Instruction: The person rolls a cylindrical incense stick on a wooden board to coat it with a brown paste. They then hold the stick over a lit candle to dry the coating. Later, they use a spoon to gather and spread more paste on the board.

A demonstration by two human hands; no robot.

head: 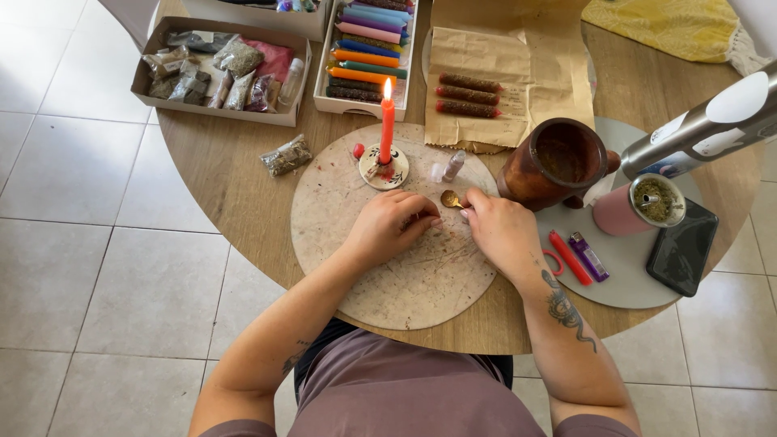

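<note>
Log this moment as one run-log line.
left hand: resting on round stone board | right hand: holding small gold spoon | lit red candle: upright behind hands | brown wooden mortar: right of board

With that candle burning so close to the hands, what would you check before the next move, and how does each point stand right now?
1. Candle upright in its holder: ok.
2. Flame clear of the left hand and right hand: ok.
3. Brown paper apart from the flame: ok, though near.
4. Small gold spoon level between the hands: cannot tell.
5. Clay pot standing steady beside the right hand: ok.
6. Lighters away from the flame: ok.
</note>
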